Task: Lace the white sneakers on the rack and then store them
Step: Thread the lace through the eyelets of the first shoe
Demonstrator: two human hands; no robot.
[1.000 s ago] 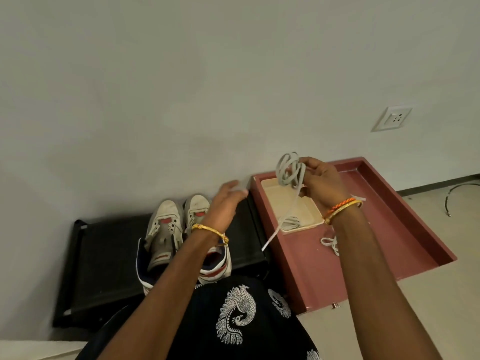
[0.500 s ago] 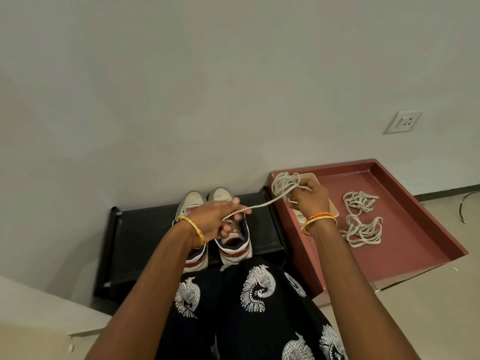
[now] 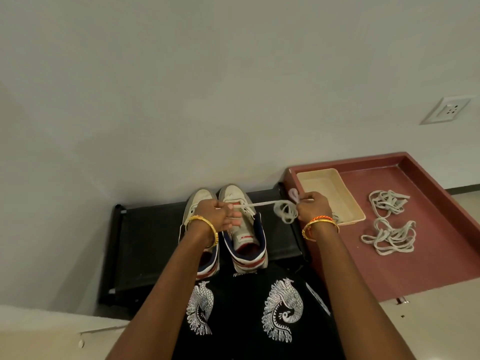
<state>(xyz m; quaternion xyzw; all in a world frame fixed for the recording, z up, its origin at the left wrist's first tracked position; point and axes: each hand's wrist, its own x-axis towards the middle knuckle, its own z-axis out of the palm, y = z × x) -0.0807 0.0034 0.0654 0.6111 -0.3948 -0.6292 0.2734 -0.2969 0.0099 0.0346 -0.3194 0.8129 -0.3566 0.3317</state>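
Black rack: white sneakers, pair, red and navy collars, unlaced, toes to wall. Left hand above them, fingers pinched on flat grey-white lace, drawn taut. Right hand, fingers clamped on the lace's bunched loops. Red tray: beige dish, loose laces.

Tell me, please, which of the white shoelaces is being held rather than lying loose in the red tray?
It is the shoelace stretched between the left hand and right hand, above the sneakers. The other laces lie bundled, untouched, in the red tray.
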